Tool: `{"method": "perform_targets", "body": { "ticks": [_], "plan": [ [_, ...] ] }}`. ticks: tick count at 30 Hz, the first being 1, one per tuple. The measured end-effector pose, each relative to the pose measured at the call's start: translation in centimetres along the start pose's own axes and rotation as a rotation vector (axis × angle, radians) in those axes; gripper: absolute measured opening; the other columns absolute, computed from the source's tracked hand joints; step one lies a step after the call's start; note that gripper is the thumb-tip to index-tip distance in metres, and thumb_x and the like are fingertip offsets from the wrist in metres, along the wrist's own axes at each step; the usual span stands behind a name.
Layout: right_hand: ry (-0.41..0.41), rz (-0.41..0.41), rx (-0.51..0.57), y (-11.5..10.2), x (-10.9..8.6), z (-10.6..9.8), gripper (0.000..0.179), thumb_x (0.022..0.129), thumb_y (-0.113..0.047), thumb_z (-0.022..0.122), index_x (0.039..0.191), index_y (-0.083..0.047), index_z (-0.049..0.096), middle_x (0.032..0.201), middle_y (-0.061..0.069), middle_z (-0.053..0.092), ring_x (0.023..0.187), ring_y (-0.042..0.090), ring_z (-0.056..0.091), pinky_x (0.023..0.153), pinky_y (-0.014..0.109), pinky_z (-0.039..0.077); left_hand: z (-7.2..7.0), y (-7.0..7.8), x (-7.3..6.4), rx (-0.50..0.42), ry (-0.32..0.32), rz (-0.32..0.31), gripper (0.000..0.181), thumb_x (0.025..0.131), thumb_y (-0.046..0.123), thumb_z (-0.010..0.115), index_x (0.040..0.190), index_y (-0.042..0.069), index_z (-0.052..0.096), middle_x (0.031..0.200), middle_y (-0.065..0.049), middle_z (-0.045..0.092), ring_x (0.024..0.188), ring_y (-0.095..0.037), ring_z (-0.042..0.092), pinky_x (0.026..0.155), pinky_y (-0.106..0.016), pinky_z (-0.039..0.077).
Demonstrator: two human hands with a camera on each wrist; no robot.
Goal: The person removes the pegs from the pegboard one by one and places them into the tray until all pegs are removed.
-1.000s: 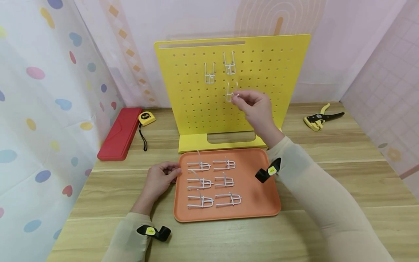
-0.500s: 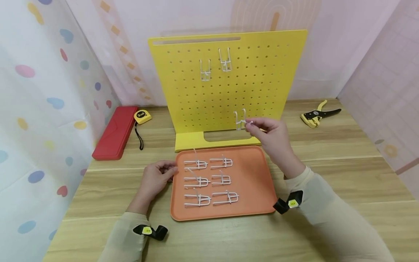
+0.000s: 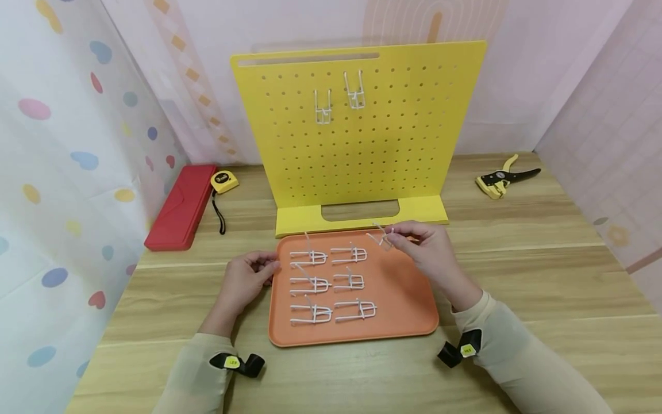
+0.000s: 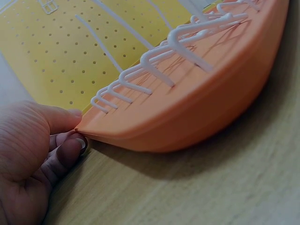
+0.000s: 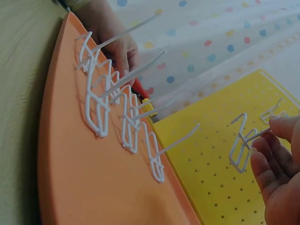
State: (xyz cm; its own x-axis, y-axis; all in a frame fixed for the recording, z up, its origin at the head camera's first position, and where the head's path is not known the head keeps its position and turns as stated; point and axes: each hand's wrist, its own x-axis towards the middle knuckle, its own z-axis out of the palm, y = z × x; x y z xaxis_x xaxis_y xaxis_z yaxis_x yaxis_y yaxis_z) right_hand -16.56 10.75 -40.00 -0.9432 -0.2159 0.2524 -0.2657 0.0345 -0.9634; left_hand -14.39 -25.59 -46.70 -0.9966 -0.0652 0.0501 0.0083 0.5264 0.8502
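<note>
My right hand (image 3: 434,259) pinches the prong of a white wire pegboard hook (image 5: 240,145) between thumb and fingers. It hangs above the back right part of an orange tray (image 3: 400,310), apart from it. My left hand (image 3: 245,284) grips the tray's left rim, thumb on top and fingers beneath, as the left wrist view shows. Several more white hooks (image 3: 312,284) lie on the tray in two columns, prongs sticking up. Behind the tray stands a yellow pegboard (image 3: 357,161), with two white hooks (image 3: 354,95) hung near its top.
At the left on the wooden table (image 3: 331,376) lie a red case (image 3: 181,210) and a yellow tape measure (image 3: 224,181) with a black strap. A yellow and black hand tool (image 3: 501,179), resembling a wire stripper, lies at the right. Patterned curtains border the table.
My right hand has taken the hook off the pegboard and brought it down and toward me, over the tray, tilting it on the way. The left hand has stayed on the rim.
</note>
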Motion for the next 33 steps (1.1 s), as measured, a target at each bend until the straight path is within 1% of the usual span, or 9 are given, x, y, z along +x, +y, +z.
{"method": "perform_targets", "body": {
  "ticks": [4, 8, 11, 16, 21, 27, 31, 32, 33],
  "plan": [
    [-0.078, 0.05, 0.004, 0.5, -0.1, -0.2, 0.017, 0.089, -0.002, 0.067, 0.101, 0.01, 0.069, 0.099, 0.018, 0.07, 0.08, 0.015, 0.069, 0.072, 0.029, 0.057, 0.0, 0.0, 0.0, -0.013, 0.004, 0.012, 0.02, 0.089, 0.018, 0.07, 0.106, 0.006, 0.071, 0.083, -0.01, 0.067, 0.065, -0.017, 0.063, 0.055, -0.028, 0.055],
    [-0.167, 0.105, -0.029, 0.9, 0.0, -0.4, 0.022, 0.09, -0.002, 0.066, 0.106, 0.013, 0.066, 0.098, 0.02, 0.069, 0.079, 0.012, 0.067, 0.072, 0.03, 0.057, 0.0, 0.0, -0.1, -0.013, 0.01, 0.013, 0.02, 0.089, 0.018, 0.071, 0.105, 0.006, 0.071, 0.083, -0.01, 0.067, 0.065, -0.017, 0.063, 0.055, -0.028, 0.055],
    [-0.195, 0.134, -0.067, 1.3, 0.1, -0.6, 0.023, 0.09, -0.003, 0.066, 0.107, 0.013, 0.066, 0.096, 0.02, 0.069, 0.078, 0.014, 0.066, 0.072, 0.031, 0.057, 0.0, 0.0, 0.0, -0.007, 0.009, 0.013, 0.021, 0.09, 0.019, 0.07, 0.106, 0.006, 0.071, 0.083, -0.01, 0.068, 0.065, -0.017, 0.063, 0.055, -0.028, 0.055],
    [-0.176, 0.148, -0.163, 2.2, 0.4, -0.9, 0.023, 0.091, -0.007, 0.066, 0.107, 0.009, 0.068, 0.09, 0.018, 0.069, 0.077, 0.02, 0.064, 0.067, 0.032, 0.055, 0.1, 0.1, 0.1, -0.002, 0.004, 0.013, 0.021, 0.09, 0.019, 0.07, 0.106, 0.006, 0.071, 0.084, -0.009, 0.067, 0.065, -0.017, 0.063, 0.055, -0.028, 0.055],
    [-0.128, 0.165, -0.238, 3.1, 0.9, -1.1, 0.023, 0.091, -0.011, 0.067, 0.108, 0.005, 0.069, 0.093, 0.015, 0.07, 0.078, 0.023, 0.064, 0.062, 0.031, 0.053, 0.1, 0.0, 0.1, -0.006, 0.0, 0.013, 0.02, 0.09, 0.019, 0.07, 0.106, 0.006, 0.071, 0.083, -0.01, 0.067, 0.065, -0.017, 0.063, 0.055, -0.028, 0.055],
    [-0.105, 0.184, -0.257, 3.7, 1.4, -0.9, 0.021, 0.09, -0.009, 0.068, 0.106, 0.004, 0.071, 0.091, 0.014, 0.07, 0.078, 0.023, 0.065, 0.063, 0.031, 0.055, 0.0, 0.0, 0.1, -0.007, -0.005, 0.001, 0.021, 0.09, 0.02, 0.069, 0.106, 0.006, 0.071, 0.084, -0.01, 0.067, 0.066, -0.017, 0.063, 0.056, -0.028, 0.055],
    [-0.1, 0.16, -0.276, 4.0, 1.6, -0.7, 0.019, 0.09, -0.009, 0.068, 0.105, 0.003, 0.072, 0.089, 0.014, 0.07, 0.075, 0.02, 0.063, 0.06, 0.028, 0.054, 0.0, 0.1, 0.0, -0.013, -0.009, -0.008, 0.022, 0.09, 0.02, 0.069, 0.107, 0.006, 0.071, 0.085, -0.01, 0.067, 0.067, -0.017, 0.063, 0.056, -0.027, 0.055],
    [-0.1, 0.156, -0.286, 3.4, 1.6, -0.6, 0.019, 0.09, -0.007, 0.068, 0.105, 0.004, 0.071, 0.088, 0.015, 0.07, 0.075, 0.022, 0.064, 0.06, 0.029, 0.054, 0.0, 0.2, 0.0, -0.01, -0.009, -0.009, 0.022, 0.09, 0.02, 0.069, 0.107, 0.006, 0.071, 0.085, -0.01, 0.067, 0.067, -0.017, 0.063, 0.056, -0.027, 0.055],
    [-0.099, 0.148, -0.298, 3.5, 1.6, -0.6, 0.019, 0.09, -0.008, 0.068, 0.104, 0.004, 0.072, 0.087, 0.015, 0.07, 0.074, 0.022, 0.063, 0.059, 0.027, 0.053, 0.0, 0.2, 0.0, -0.007, -0.01, -0.012, 0.022, 0.09, 0.02, 0.069, 0.107, 0.006, 0.071, 0.085, -0.01, 0.067, 0.067, -0.017, 0.063, 0.057, -0.027, 0.055]
  ]
}}
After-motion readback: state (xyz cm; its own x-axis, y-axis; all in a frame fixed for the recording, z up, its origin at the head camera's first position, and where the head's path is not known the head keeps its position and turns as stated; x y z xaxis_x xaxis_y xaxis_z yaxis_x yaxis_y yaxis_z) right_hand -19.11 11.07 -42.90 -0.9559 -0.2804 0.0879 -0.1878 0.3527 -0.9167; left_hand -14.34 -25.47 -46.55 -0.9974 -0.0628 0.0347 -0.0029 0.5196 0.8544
